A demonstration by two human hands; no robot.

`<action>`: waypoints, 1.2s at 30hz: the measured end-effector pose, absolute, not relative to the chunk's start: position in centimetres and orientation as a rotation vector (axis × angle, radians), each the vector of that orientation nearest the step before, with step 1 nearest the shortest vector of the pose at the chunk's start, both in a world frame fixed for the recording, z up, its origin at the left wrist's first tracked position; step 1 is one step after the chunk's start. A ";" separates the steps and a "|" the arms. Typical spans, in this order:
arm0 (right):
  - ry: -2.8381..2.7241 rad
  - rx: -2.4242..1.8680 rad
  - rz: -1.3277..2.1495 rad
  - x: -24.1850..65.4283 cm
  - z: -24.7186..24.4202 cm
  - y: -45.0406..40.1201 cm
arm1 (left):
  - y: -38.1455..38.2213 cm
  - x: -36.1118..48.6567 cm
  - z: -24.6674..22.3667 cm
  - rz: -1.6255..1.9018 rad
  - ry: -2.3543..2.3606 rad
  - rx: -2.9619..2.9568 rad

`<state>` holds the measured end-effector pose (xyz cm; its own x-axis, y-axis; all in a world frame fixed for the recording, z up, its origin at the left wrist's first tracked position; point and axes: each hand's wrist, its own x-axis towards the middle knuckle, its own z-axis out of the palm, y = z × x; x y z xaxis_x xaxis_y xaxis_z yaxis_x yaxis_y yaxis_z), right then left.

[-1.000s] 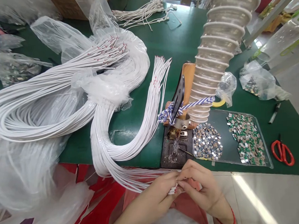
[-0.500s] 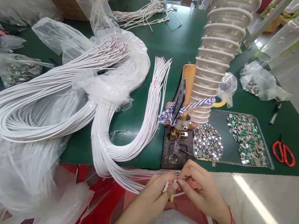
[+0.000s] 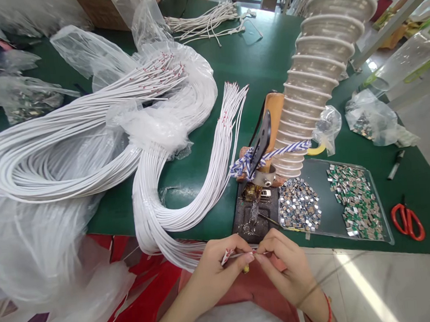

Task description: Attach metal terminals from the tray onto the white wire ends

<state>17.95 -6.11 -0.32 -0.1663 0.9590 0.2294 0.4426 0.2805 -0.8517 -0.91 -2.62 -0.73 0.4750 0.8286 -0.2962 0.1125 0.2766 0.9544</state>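
White cables [image 3: 146, 206] lie in a thick bent bundle on the green table [image 3: 259, 58], and part of it passes over the near edge to the hands. The left hand [image 3: 221, 267] is curled around several red-tipped ends, with its thumb and forefinger pinched on one cable. The right hand [image 3: 288, 269] meets it fingertip to fingertip, thumb and forefinger nearly together; whether they grip the cable tip cannot be told. A red bracelet [image 3: 329, 315] circles the right wrist.

Just beyond the hands is a dark stand [image 3: 246, 223] with metal scraps on it. Beside it, a shallow tray [image 3: 326, 207] carries silver connectors [image 3: 299, 206] on its left and green-and-silver pieces [image 3: 355, 199] on its right. Red-handled scissors [image 3: 408, 221] and a marker [image 3: 396, 164] lie to the right of the tray. A ribbed hose [image 3: 308, 69] comes down behind the stand, next to a wooden handle [image 3: 274, 116] and a blue-and-white cord [image 3: 286, 149]. Print on the clear bag [image 3: 147, 10] at the top is too small to read
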 end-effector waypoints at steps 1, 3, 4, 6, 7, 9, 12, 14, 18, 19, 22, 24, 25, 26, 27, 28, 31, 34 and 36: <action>-1.744 -1.283 0.820 18.0 -0.4 -6.1 | -2.6 -0.9 -0.8 0.605 0.982 1.219; -1.733 -1.289 0.829 17.9 -0.4 -6.1 | -2.6 -0.8 -0.9 0.618 0.977 1.223; -1.731 -1.287 0.828 17.9 -0.3 -6.0 | -2.6 -0.8 -1.0 0.624 0.975 1.224; -1.740 -1.279 0.824 17.9 -0.1 -5.8 | -2.6 -0.7 -1.0 0.631 0.973 1.224; -1.744 -1.277 0.823 17.9 0.0 -5.7 | -2.6 -0.7 -1.0 0.633 0.973 1.223; -1.745 -1.278 0.821 17.9 0.1 -5.6 | -2.5 -0.7 -0.9 0.641 0.977 1.234; -1.744 -1.290 0.818 17.9 0.1 -5.5 | -2.3 -0.8 -0.8 0.660 0.986 1.263; -1.746 -1.286 0.820 17.9 0.0 -5.5 | -2.1 -0.7 -0.8 0.694 0.969 1.277; -1.761 -1.274 0.832 18.1 0.0 -5.5 | -1.6 -0.6 -0.8 0.794 0.922 1.319; -1.765 -1.288 0.824 18.3 0.1 -5.4 | -1.4 -0.6 -0.9 0.810 0.922 1.331; -1.732 -1.393 0.715 19.9 0.4 -5.3 | -0.8 -0.8 -1.5 0.840 0.959 1.329; -1.660 -1.548 0.604 21.8 0.4 -5.0 | -0.4 -1.0 -2.0 0.852 0.980 1.310; -1.621 -1.646 0.548 23.0 0.3 -4.9 | -0.3 -1.1 -2.2 0.853 0.984 1.304; -1.583 -1.744 0.488 24.1 0.1 -4.7 | -0.2 -1.1 -2.3 0.851 0.982 1.306; -1.559 -1.836 0.436 25.3 -0.1 -4.4 | -0.1 -1.2 -2.4 0.850 0.979 1.313; -1.547 -1.903 0.380 26.4 -0.4 -4.1 | -0.1 -1.1 -2.5 0.849 0.977 1.322; -1.516 -2.025 0.250 28.5 -1.5 -3.0 | -0.2 -1.0 -2.4 0.840 0.986 1.348; -1.549 -2.045 0.250 28.9 -2.4 -2.0 | -0.2 -0.9 -2.2 0.826 0.985 1.372; -1.566 -2.035 0.277 28.7 -2.8 -1.7 | -0.2 -0.9 -2.1 0.811 0.966 1.395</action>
